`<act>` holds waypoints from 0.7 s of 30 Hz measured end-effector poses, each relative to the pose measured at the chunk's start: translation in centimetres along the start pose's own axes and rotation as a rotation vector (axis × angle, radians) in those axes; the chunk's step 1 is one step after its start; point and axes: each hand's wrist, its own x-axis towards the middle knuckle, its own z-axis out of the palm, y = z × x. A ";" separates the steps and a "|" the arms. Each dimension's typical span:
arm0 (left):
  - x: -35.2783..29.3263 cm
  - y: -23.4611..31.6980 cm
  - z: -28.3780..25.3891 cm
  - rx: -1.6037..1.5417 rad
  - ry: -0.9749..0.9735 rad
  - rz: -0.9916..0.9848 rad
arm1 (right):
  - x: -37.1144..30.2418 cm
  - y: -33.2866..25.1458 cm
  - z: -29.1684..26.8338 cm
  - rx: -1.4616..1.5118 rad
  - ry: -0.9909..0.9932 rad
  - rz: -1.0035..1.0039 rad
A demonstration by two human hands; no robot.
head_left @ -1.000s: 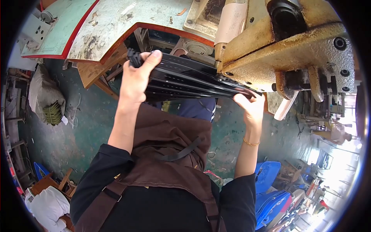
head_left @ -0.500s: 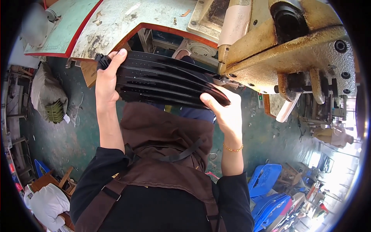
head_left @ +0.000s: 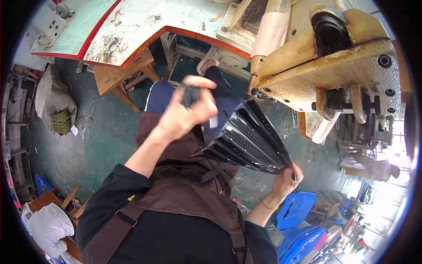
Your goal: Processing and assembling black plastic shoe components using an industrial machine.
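A fan of long, shiny black strips (head_left: 252, 143) with rows of small holes spreads over my lap. My right hand (head_left: 286, 181) pinches the strips together at their lower right end, thumb on top. Their other end splays apart toward the middle, free of my left hand. Up and to the left of the strips, my left hand (head_left: 189, 112) is smeared by motion, its fingers curled around a small dark thing (head_left: 190, 97) that I cannot make out.
A large worn cream sewing machine (head_left: 325, 66) juts in at upper right, close beyond the strips. Its red-edged worktable (head_left: 145, 26) runs along the far side. A wooden stool (head_left: 123, 75), a stuffed sack (head_left: 55, 99) and blue chairs (head_left: 296, 209) stand around me.
My left hand has let go of the strips and come in toward the middle. My right hand has carried them down and right, and their free ends have fanned out.
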 end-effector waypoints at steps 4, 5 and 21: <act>0.7 0.1 3.4 0.148 -0.059 -0.182 | -3.7 1.4 -1.0 0.061 0.147 0.054; 1.1 0.3 3.8 0.221 -0.076 -0.173 | -4.7 1.8 -0.6 0.086 0.185 0.085; 6.0 4.2 2.9 0.651 -0.288 -0.231 | -8.6 5.1 6.4 -0.232 -0.057 0.437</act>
